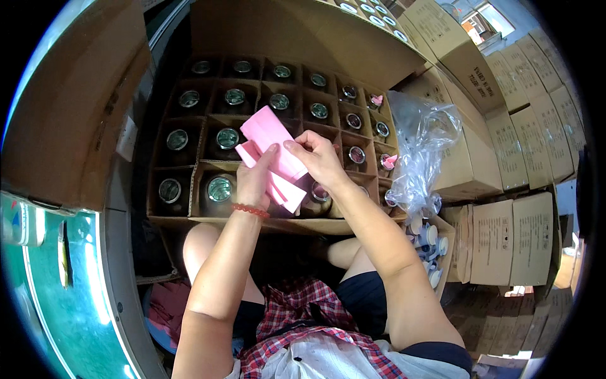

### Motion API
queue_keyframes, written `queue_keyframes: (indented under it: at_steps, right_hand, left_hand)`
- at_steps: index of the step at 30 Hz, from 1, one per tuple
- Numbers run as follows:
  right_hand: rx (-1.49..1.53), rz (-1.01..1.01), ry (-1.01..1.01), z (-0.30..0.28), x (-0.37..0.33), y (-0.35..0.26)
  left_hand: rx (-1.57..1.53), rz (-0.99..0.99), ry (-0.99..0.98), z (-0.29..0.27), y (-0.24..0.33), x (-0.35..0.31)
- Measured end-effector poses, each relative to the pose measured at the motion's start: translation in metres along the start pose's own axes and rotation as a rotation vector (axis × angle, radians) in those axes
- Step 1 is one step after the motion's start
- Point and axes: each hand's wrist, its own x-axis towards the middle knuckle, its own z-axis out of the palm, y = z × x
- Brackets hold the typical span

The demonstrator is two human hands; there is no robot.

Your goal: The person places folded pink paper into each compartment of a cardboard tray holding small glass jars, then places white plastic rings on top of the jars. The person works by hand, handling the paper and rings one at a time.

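Over an open carton (240, 222) with cardboard dividers, both my hands hold pink sheets. My left hand (254, 180), with a red beaded band at its wrist, is closed around a folded pink wad (285, 192), thumb on top. My right hand (319, 158) pinches the right edge of a flat pink sheet (268, 129) between thumb and fingers. Below stand several clear glass bottles (219, 189), mouths up, one per compartment. Pink scraps (389, 162) stick out at two mouths in the right column. My hands and the sheets hide some compartments.
A crumpled clear plastic bag (420, 145) hangs over the carton's right side. Beside my right arm, white-capped items (429, 243) fill another box. Stacked brown cartons (492, 243) stand at right. A knife (64, 252) lies on the green surface (95, 322) at left.
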Motion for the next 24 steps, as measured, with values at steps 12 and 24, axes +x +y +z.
queue_keyframes:
  at_steps: [12, 24]
  right_hand:
    - [-0.093, -0.119, 0.148, -0.009, 0.005, -0.006]
    - [0.007, -0.147, 0.371, -0.067, 0.034, -0.019]
  left_hand:
    - [-0.052, -0.004, 0.006, -0.003, -0.012, 0.009]
    - [-0.140, 0.047, 0.111, 0.000, 0.009, 0.002]
